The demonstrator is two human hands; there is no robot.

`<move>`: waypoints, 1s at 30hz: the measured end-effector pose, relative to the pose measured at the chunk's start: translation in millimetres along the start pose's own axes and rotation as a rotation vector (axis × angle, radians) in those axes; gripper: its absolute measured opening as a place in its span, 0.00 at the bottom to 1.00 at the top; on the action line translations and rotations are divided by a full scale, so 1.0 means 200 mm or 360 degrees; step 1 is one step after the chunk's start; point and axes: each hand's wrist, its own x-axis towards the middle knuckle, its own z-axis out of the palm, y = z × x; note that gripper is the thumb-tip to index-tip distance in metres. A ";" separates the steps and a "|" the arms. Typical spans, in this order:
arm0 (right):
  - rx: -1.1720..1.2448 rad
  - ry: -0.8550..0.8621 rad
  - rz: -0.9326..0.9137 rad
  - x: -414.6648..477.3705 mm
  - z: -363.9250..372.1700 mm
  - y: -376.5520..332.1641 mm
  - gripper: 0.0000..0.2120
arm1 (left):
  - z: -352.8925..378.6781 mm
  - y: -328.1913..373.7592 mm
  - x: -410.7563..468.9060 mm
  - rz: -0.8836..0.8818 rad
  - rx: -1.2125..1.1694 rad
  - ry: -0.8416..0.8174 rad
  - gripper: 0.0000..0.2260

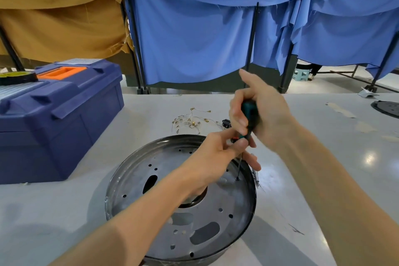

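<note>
Two bare forearms enter from the bottom edge and meet over a round, shallow, grey metal pan [133, 170] pierced with holes and slots. The pan lies flat on the pale grey table [64, 211], close to the person.

Hands: the right hand [265, 114] is wrapped around the teal and black handle of a screwdriver [249, 108], thumb raised. The tool stands nearly upright and leans slightly. The left hand [218, 153] pinches the thin shaft just below the handle between thumb and forefinger, the other fingers reaching toward the pan's far right rim. Both hands are therefore together, clamped on the one tool. The tip sits in a small hole [237, 178] near the right rim of the pan floor.

Edges and room: the pan's near rim lies near the bottom of the view. Bare tabletop lies to its right and left. A bundle of thin pale wires with gold terminals [192, 120] lies just beyond the far rim, apart from it. A small black part [226, 122] shows beside the right hand. A dark round disc [386, 108] sits well apart at the right edge.

Containers: a dark blue plastic toolbox [64, 119] with an orange handle stands at the left, lid closed, contents hidden. A yellow and black tape roll [15, 76] rests on its lid.

Blue cloth [194, 39] and brown cloth [60, 17] hang behind the table.
</note>
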 end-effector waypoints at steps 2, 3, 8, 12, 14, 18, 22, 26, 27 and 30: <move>-0.0061 -0.0386 0.0160 0.02 -0.05 -0.05 0.31 | 0.00 0.00 0.00 -0.0015 -0.0012 -0.0016 0.10; -0.0049 -0.0466 0.0168 0.03 -0.06 -0.05 0.30 | 0.00 0.00 -0.01 -0.0017 0.0012 -0.0016 0.10; 0.0068 -0.0093 -0.0005 0.05 0.04 0.02 0.28 | -0.03 0.00 -0.02 0.0032 -0.0080 0.0000 0.09; -0.0135 0.0612 -0.0394 0.01 0.12 0.09 0.34 | -0.03 0.00 -0.02 0.0118 -0.0173 0.0018 0.09; -0.0289 0.0855 -0.0520 -0.02 0.17 0.12 0.35 | -0.03 0.00 -0.02 0.0127 -0.0176 0.0011 0.07; -0.0043 0.0191 -0.0107 0.00 0.11 0.05 0.31 | -0.05 0.01 -0.03 0.0029 -0.0191 0.0025 0.09; -0.0077 -0.0559 0.0191 0.04 0.00 -0.04 0.31 | -0.04 0.01 -0.02 -0.0038 -0.0052 0.0034 0.11; 0.0025 -0.0289 0.0053 0.05 0.06 0.02 0.29 | -0.05 0.01 -0.03 -0.0064 -0.0143 0.0046 0.11; 0.0026 -0.0162 -0.0021 0.05 0.07 0.03 0.28 | -0.06 0.01 -0.03 -0.0044 -0.0170 0.0048 0.11; 0.0025 0.0177 -0.0237 0.00 0.12 0.06 0.26 | -0.06 0.02 -0.03 0.0010 -0.0277 0.0060 0.08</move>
